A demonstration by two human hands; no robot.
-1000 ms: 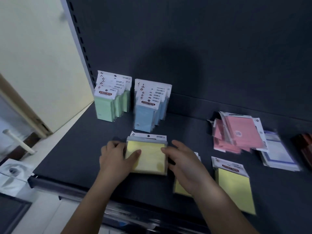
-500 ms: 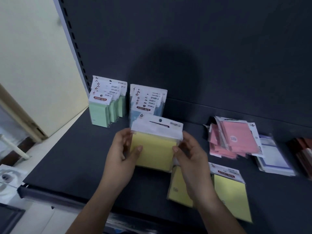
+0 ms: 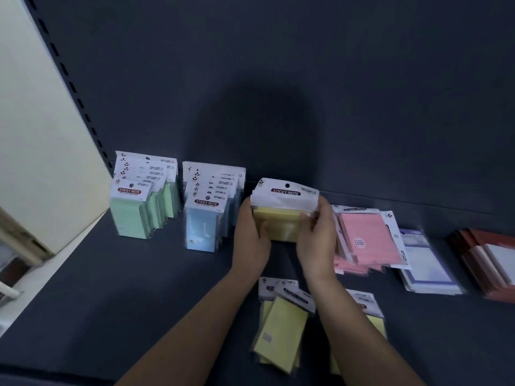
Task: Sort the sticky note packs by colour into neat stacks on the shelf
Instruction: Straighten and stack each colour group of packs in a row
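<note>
A bundle of yellow sticky note packs (image 3: 281, 218) stands upright near the back of the dark shelf (image 3: 111, 288), right of the blue row. My left hand (image 3: 250, 238) grips its left side and my right hand (image 3: 317, 238) grips its right side. A row of green packs (image 3: 133, 215) stands at the far left, and a row of blue packs (image 3: 203, 227) stands beside it. Loose yellow packs (image 3: 281, 327) lie flat near the front, and another yellow pack (image 3: 376, 321) is partly hidden under my right forearm. Pink packs (image 3: 367, 240) lie in a loose pile at the right.
White-and-purple packs (image 3: 426, 263) and red packs (image 3: 487, 260) lie flat at the far right. The shelf's dark back panel (image 3: 278, 79) rises behind everything. A slotted upright (image 3: 69, 87) and a cream wall (image 3: 33, 121) bound the left side.
Both hands lifted the yellow bundle from flat near the front and carried it back and rightward, tipping it upright beside the blue row. The camera view shifted as well.
</note>
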